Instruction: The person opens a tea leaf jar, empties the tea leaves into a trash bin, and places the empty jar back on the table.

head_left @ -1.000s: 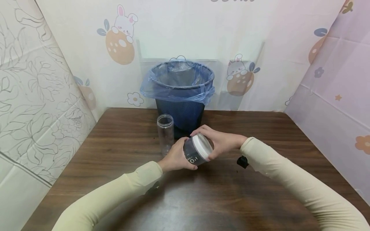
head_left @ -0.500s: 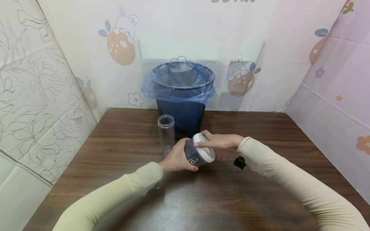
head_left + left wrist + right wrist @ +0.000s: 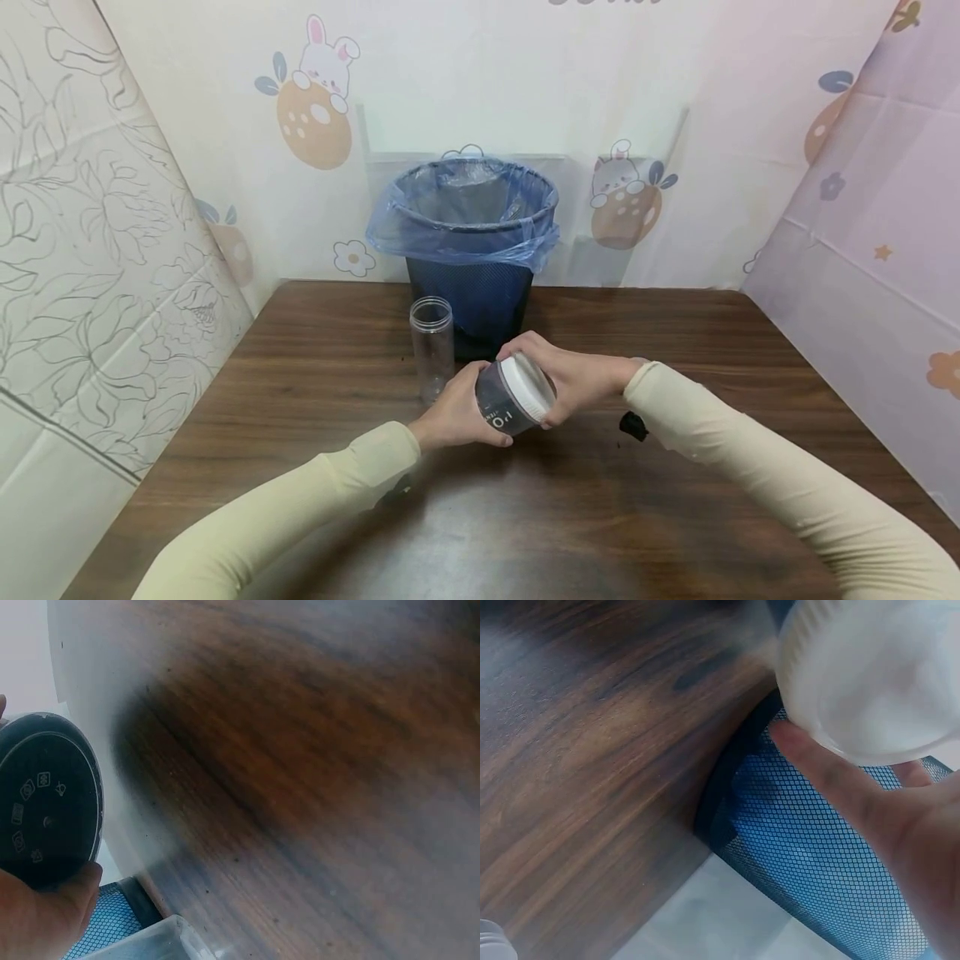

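A dark, see-through jar with pale lettering is tilted above the middle of the table. My left hand grips its body, fingers behind and thumb on the near side. In the left wrist view the jar's black base shows small moulded symbols. The white ribbed lid sits on the jar, facing right, and my right hand holds it with fingers and thumb spread round its edge. The right wrist view shows this lid close up, with part of the right hand under it.
A tall clear container without a cap stands just behind the left hand. At the back stands a dark mesh bin with a blue liner folded over its rim. Patterned sheets hang round the wooden table.
The right hand came off its grip, turned with its fingers flat over the lid, then closed round the lid's edge again. The left hand and jar have barely moved.
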`<state>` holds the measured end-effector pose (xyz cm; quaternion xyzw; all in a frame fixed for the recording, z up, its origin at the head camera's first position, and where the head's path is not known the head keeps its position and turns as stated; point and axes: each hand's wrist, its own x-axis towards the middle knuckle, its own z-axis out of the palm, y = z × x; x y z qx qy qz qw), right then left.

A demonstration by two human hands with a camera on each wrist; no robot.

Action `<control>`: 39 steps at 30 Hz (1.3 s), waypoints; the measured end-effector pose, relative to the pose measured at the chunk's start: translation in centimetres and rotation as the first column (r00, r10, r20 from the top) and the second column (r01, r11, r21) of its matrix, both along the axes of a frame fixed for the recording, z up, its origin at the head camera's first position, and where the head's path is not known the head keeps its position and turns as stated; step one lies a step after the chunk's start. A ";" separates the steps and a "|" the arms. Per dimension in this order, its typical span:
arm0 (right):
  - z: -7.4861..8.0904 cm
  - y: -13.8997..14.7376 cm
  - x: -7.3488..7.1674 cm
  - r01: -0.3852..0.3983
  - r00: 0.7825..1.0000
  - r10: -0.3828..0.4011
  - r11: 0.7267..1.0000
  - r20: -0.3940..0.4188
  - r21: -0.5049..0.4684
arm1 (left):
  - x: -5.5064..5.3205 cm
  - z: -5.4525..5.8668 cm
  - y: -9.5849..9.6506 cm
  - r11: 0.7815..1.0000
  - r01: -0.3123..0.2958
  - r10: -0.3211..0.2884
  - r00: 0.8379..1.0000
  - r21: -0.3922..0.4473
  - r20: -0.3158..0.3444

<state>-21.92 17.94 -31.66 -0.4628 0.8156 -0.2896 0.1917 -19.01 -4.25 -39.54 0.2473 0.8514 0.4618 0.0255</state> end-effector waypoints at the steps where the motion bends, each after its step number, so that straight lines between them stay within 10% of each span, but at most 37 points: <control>1: 0.0 0.0 0.0 -0.012 1.000 0.012 1.000 -0.013 -0.006 | 0.0 0.0 0.0 1.000 -0.001 0.001 1.000 0.001 0.003; 39: 0.5 2.6 -0.2 0.022 1.000 -0.023 0.995 -0.012 -0.093 | 0.2 0.0 0.1 1.000 0.013 -0.013 1.000 0.018 0.009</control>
